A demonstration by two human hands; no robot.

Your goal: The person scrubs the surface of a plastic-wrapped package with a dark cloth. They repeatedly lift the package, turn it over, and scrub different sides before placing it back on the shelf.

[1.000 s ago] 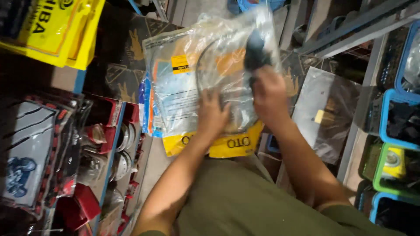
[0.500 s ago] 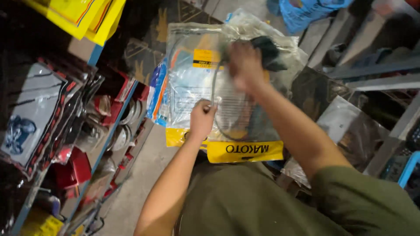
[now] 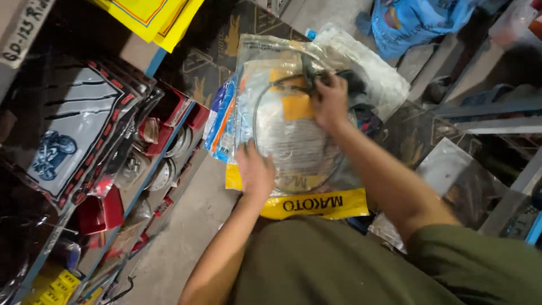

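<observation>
The right hand (image 3: 330, 101) pinches the top of a clear plastic packet (image 3: 293, 141) holding a coiled black cable, just above frame centre. The left hand (image 3: 255, 172) presses flat, fingers spread, on the packet's lower left. Beneath lie more packets with yellow strips (image 3: 316, 206) along their lower edges. At the left, a shelf (image 3: 141, 186) carries red boxed parts; a blue bag (image 3: 418, 20) sits upper right.
</observation>
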